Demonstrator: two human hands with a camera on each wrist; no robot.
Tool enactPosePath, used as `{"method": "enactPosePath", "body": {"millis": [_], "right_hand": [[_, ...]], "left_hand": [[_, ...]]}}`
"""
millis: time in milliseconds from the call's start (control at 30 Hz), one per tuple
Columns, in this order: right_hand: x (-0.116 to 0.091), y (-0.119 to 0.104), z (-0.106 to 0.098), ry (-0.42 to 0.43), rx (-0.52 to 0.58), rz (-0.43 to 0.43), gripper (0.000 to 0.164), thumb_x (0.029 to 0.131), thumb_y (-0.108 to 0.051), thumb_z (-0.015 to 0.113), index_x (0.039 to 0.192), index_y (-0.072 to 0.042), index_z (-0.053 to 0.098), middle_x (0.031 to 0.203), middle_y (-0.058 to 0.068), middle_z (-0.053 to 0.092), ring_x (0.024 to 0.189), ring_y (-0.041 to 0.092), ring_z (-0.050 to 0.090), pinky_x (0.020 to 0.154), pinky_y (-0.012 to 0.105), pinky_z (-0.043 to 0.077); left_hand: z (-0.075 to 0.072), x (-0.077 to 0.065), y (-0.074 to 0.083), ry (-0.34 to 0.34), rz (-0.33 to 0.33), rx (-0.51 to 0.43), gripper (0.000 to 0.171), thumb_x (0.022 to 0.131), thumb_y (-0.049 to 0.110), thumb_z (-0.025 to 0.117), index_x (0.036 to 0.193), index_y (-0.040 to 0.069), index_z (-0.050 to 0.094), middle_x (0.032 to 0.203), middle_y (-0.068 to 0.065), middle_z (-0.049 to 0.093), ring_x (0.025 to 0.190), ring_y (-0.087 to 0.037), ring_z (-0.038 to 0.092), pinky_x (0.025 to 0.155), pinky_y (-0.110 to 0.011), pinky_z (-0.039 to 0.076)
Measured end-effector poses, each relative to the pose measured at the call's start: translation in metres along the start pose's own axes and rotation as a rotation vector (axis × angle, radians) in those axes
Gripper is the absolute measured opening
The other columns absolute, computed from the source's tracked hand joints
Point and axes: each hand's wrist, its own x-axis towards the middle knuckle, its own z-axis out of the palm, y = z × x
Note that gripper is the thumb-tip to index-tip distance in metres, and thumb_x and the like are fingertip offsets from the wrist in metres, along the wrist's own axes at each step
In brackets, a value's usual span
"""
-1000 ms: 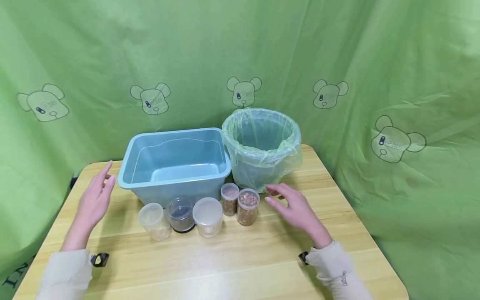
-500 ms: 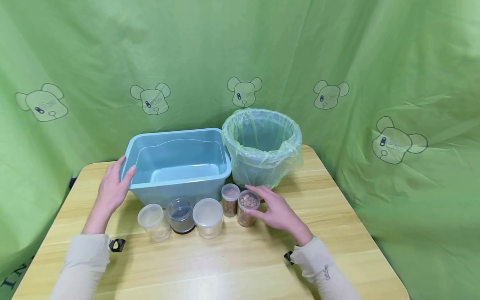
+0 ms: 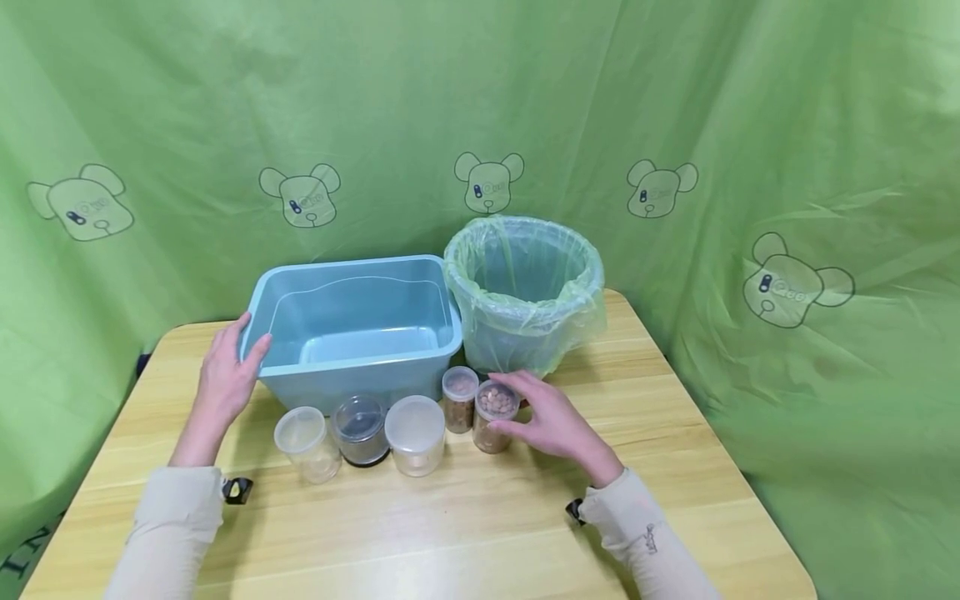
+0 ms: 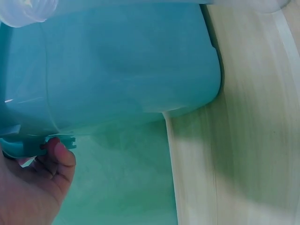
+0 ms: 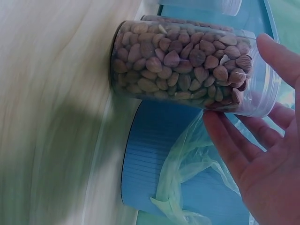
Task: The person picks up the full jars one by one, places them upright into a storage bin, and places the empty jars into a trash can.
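My left hand (image 3: 225, 379) holds the left rim of a blue plastic tub (image 3: 352, 383); in the left wrist view its thumb and curled fingertips meet at the rim. My right hand (image 3: 551, 421) has its thumb and fingers around the upper part of a clear lidded jar of brown nuts (image 5: 178, 65), which stands upright on the table. Close to its left is a second, slimmer jar of brown contents (image 3: 459, 408). Further left, in front of the tub, stand a clear jar (image 3: 416, 446), a dark-lidded jar (image 3: 362, 437) and another clear jar (image 3: 315, 458), the last leaning in the view.
A bucket (image 3: 517, 342) lined with a thin green bag stands right of the tub, just behind the nut jars. All of it rests on a wood-grain table (image 3: 420, 542). A green curtain (image 3: 405, 100) hangs behind and at the sides.
My left hand has come right and onto the tub's rim. My right hand has moved left to the nut jar and taken hold of it. The jars, tub and bucket stay put.
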Motion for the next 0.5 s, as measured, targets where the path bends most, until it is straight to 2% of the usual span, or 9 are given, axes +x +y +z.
{"method": "enactPosePath", "body": {"millis": [267, 500], "right_hand": [[0.0007, 0.0019, -0.0001, 0.000, 0.004, -0.003, 0.072, 0.087, -0.043, 0.082, 0.149, -0.019, 0.055, 0.143, 0.008, 0.062, 0.132, 0.034, 0.059, 0.112, 0.057, 0.047], [-0.0016, -0.0039, -0.0072, 0.008, -0.009, -0.013, 0.073, 0.085, -0.040, 0.085, 0.148, -0.017, 0.057, 0.142, 0.007, 0.064, 0.130, 0.032, 0.061, 0.110, 0.055, 0.049]], "left_hand": [[0.0001, 0.0005, -0.0023, 0.003, 0.010, -0.032, 0.071, 0.109, 0.041, 0.048, 0.160, -0.003, 0.028, 0.157, -0.040, 0.031, 0.142, -0.061, 0.032, 0.115, -0.076, 0.026], [-0.0015, 0.0005, -0.0027, -0.022, 0.003, -0.024, 0.072, 0.109, 0.042, 0.047, 0.162, -0.002, 0.025, 0.158, -0.040, 0.030, 0.142, -0.062, 0.032, 0.114, -0.078, 0.026]]}}
